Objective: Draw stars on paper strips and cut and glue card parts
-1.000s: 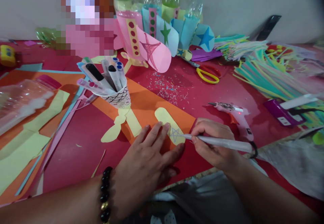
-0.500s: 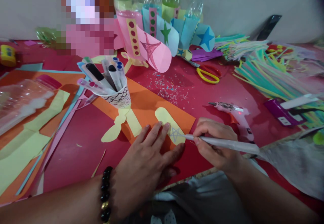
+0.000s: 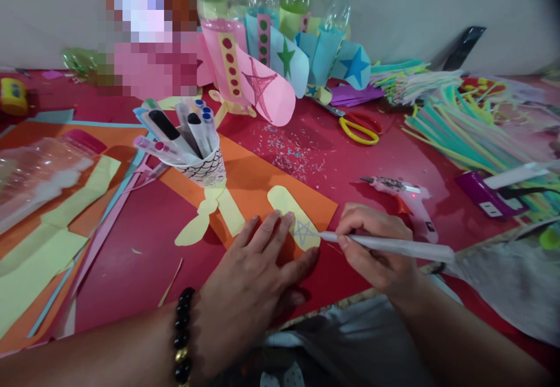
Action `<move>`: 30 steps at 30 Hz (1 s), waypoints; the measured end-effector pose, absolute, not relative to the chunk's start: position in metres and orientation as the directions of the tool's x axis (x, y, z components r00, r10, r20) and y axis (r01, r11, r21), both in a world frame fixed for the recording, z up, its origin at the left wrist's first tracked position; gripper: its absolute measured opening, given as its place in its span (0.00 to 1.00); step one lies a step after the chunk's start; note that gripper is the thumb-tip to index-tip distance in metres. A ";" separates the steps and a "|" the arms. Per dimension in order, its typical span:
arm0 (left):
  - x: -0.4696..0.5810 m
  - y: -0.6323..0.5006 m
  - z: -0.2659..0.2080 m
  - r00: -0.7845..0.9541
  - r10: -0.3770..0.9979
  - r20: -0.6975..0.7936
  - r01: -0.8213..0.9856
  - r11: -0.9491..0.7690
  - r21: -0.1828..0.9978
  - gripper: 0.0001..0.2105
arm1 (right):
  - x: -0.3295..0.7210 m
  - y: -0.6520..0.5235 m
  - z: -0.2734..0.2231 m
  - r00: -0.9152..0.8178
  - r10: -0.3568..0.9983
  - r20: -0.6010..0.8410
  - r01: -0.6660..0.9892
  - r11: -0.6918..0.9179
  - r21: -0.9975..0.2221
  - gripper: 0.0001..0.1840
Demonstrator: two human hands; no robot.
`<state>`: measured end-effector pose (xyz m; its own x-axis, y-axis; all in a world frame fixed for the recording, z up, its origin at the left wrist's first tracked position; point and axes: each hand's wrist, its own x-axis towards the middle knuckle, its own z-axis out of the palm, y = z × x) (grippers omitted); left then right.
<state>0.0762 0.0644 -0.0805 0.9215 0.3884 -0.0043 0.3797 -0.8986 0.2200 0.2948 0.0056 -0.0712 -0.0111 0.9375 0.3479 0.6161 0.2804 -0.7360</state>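
Observation:
My right hand (image 3: 378, 247) pinches a white marker pen (image 3: 402, 247), its tip on the right point of a grey star outline (image 3: 303, 231). That star is on a rounded yellow paper strip (image 3: 286, 199) lying over orange paper (image 3: 280, 171). My left hand (image 3: 266, 258) lies with fingers spread, its fingertips pressing the strip's left and lower edges. A bead bracelet (image 3: 182, 334) circles the left wrist. Beyond the left hand stands a patterned paper cup (image 3: 203, 168) full of markers, with yellow paper cut-outs (image 3: 192, 228) beside its base.
Decorated plastic bottles (image 3: 227, 54) stand at the back. Scissors (image 3: 359, 130) and a glue gun (image 3: 406, 200), its red light lit, lie to the right, near pipe cleaners (image 3: 464, 124) and a purple box (image 3: 490, 194). A clear bottle (image 3: 39, 165) rests on papers at left.
The marker's back end has swung slightly right and its tip stays at the star's right point. My left hand and the yellow strip have hardly moved.

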 end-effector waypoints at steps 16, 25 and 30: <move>0.077 0.067 -0.084 0.928 0.372 0.000 0.363 -0.905 0.222 0.26 | 0.288 0.015 -0.068 -0.078 0.949 0.307 0.687 0.274 -0.673 0.04; 0.076 0.068 -0.085 0.929 0.368 0.026 0.354 -0.910 0.217 0.26 | 0.289 0.014 -0.069 -0.066 0.947 0.316 0.699 0.270 -0.662 0.04; 0.076 0.068 -0.084 0.928 0.371 0.027 0.358 -0.910 0.210 0.26 | 0.289 0.013 -0.069 -0.065 0.950 0.307 0.699 0.263 -0.666 0.04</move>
